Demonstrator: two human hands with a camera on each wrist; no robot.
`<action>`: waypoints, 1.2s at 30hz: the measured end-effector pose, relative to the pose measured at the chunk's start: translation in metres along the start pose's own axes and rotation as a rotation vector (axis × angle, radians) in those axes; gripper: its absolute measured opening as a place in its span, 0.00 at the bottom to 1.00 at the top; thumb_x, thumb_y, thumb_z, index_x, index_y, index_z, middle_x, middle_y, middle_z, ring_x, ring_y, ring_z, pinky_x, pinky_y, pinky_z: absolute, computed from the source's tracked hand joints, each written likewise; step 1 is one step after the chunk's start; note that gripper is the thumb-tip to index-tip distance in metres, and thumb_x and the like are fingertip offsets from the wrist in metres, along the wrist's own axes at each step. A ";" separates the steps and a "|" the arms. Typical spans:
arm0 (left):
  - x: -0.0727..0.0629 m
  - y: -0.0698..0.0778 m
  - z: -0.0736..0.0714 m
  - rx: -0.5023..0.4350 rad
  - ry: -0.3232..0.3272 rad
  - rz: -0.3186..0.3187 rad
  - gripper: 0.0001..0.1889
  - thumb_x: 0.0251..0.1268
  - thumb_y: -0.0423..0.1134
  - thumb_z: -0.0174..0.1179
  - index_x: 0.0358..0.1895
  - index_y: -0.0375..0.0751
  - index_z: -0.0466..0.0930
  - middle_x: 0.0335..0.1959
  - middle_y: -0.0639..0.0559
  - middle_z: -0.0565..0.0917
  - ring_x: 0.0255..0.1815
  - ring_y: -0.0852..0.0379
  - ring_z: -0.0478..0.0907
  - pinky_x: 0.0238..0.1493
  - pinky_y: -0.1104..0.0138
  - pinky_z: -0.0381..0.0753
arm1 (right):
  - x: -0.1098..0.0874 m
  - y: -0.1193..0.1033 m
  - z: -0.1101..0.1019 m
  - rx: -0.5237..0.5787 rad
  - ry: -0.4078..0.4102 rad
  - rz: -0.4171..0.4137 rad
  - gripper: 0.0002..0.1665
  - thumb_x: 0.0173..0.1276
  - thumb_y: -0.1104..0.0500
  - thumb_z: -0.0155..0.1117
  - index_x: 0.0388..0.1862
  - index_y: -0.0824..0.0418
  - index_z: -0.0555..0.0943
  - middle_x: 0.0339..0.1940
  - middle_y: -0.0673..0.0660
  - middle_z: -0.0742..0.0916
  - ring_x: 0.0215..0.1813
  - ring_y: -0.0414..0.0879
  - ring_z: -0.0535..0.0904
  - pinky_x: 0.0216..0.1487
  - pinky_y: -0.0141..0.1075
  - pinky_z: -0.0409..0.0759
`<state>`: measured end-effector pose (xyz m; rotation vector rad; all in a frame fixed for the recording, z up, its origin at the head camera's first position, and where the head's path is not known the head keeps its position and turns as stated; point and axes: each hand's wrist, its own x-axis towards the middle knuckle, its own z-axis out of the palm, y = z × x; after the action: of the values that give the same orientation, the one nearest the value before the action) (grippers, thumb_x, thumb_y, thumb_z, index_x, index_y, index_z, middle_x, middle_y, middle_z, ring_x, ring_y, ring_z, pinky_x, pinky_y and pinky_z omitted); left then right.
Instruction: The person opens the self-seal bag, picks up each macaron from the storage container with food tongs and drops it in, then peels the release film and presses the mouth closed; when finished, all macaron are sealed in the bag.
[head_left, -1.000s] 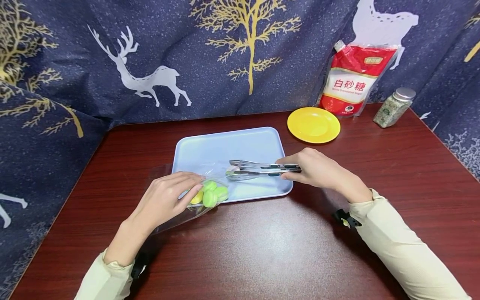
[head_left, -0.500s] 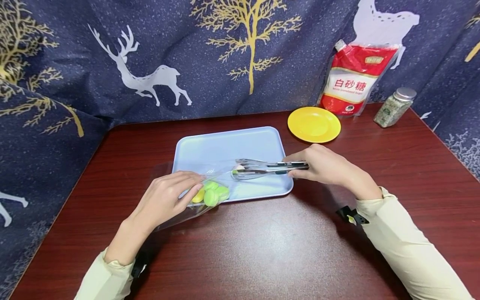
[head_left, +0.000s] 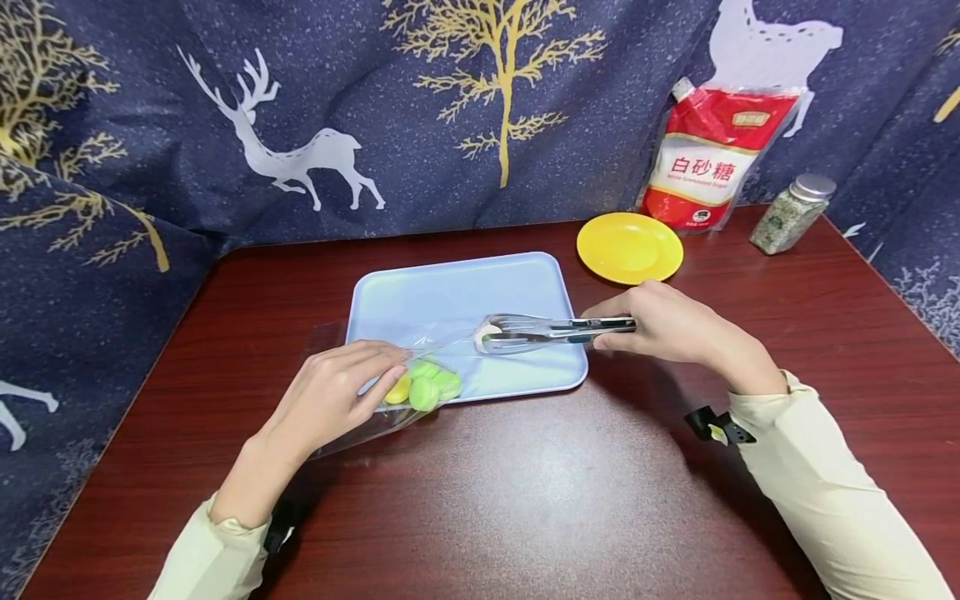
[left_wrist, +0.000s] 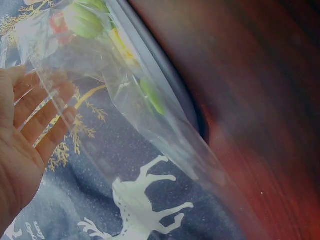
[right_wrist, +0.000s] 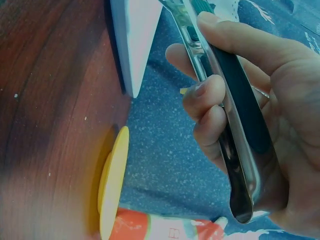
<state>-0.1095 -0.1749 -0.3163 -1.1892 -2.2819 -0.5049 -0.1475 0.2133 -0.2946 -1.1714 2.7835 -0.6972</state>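
My left hand (head_left: 341,387) pinches the edge of a clear plastic bag (left_wrist: 135,112) that lies over the near-left part of a light blue tray (head_left: 457,287). Inside the bag are several green macarons (head_left: 424,392) and a yellow one (head_left: 398,389); the left wrist view also shows a red piece (left_wrist: 59,22) through the plastic. My right hand (head_left: 663,321) grips metal tongs (head_left: 573,327) with dark handle pads, fingers wrapped round the handles. Between the tong tips, over the tray at the bag's mouth, is a pale macaron (head_left: 486,337), partly hidden by the metal.
Behind the right hand is a yellow plate (head_left: 630,247). A red and white sugar pouch (head_left: 701,162) stands at the back right against a dark blue curtain (head_left: 420,150), beside a glass jar (head_left: 791,215) with a metal lid. Everything rests on a dark red wooden table (head_left: 540,492).
My right hand and the tongs have moved to the right, drawing the pale macaron away from the green ones. The left hand has stayed in place on the bag.
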 end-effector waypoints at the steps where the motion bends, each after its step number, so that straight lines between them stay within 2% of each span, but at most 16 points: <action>1: 0.000 0.000 0.000 -0.002 0.005 0.003 0.19 0.73 0.46 0.46 0.42 0.39 0.85 0.38 0.51 0.85 0.42 0.54 0.81 0.42 0.56 0.80 | 0.000 0.000 0.000 0.003 -0.002 -0.001 0.14 0.55 0.60 0.72 0.42 0.57 0.85 0.22 0.41 0.81 0.21 0.35 0.71 0.23 0.30 0.71; 9: 0.000 -0.002 -0.002 0.017 0.013 0.001 0.19 0.72 0.46 0.46 0.41 0.40 0.85 0.39 0.50 0.85 0.42 0.54 0.81 0.41 0.57 0.80 | -0.001 0.000 -0.003 0.022 -0.008 -0.007 0.12 0.56 0.61 0.71 0.41 0.56 0.85 0.20 0.41 0.81 0.21 0.34 0.71 0.23 0.30 0.71; 17: 0.000 -0.001 -0.002 0.016 0.021 0.002 0.20 0.73 0.47 0.45 0.41 0.39 0.85 0.38 0.50 0.85 0.42 0.53 0.81 0.40 0.55 0.80 | -0.004 0.002 -0.011 0.080 -0.006 -0.046 0.14 0.56 0.61 0.71 0.43 0.57 0.85 0.24 0.40 0.83 0.24 0.36 0.75 0.27 0.30 0.75; 23: -0.001 -0.001 -0.001 0.014 -0.006 -0.011 0.19 0.72 0.47 0.47 0.42 0.39 0.85 0.39 0.50 0.85 0.43 0.53 0.81 0.41 0.56 0.80 | -0.008 0.004 -0.017 0.125 0.014 -0.094 0.13 0.57 0.60 0.70 0.43 0.56 0.85 0.28 0.38 0.83 0.28 0.36 0.75 0.31 0.29 0.76; 27: -0.002 -0.002 0.000 0.015 -0.007 -0.013 0.19 0.72 0.47 0.47 0.43 0.38 0.85 0.39 0.50 0.85 0.43 0.53 0.81 0.41 0.56 0.80 | -0.009 0.003 -0.017 0.114 0.032 -0.109 0.12 0.57 0.61 0.71 0.42 0.57 0.86 0.30 0.39 0.84 0.30 0.35 0.75 0.34 0.29 0.76; 32: -0.002 -0.002 0.000 0.021 0.000 -0.009 0.19 0.72 0.47 0.47 0.42 0.38 0.85 0.39 0.49 0.85 0.42 0.53 0.81 0.41 0.55 0.80 | -0.007 0.000 -0.014 0.096 0.008 -0.080 0.12 0.58 0.61 0.70 0.42 0.57 0.86 0.29 0.41 0.85 0.28 0.34 0.75 0.31 0.30 0.76; 36: -0.002 -0.002 0.000 0.020 0.001 -0.010 0.18 0.71 0.46 0.48 0.43 0.39 0.85 0.39 0.49 0.85 0.42 0.53 0.81 0.42 0.55 0.80 | -0.005 -0.001 -0.012 0.035 0.037 -0.070 0.12 0.56 0.62 0.70 0.42 0.58 0.85 0.28 0.40 0.84 0.27 0.34 0.74 0.30 0.33 0.75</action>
<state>-0.1102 -0.1777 -0.3174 -1.1685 -2.2879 -0.4844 -0.1461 0.2210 -0.2844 -1.2680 2.7600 -0.7772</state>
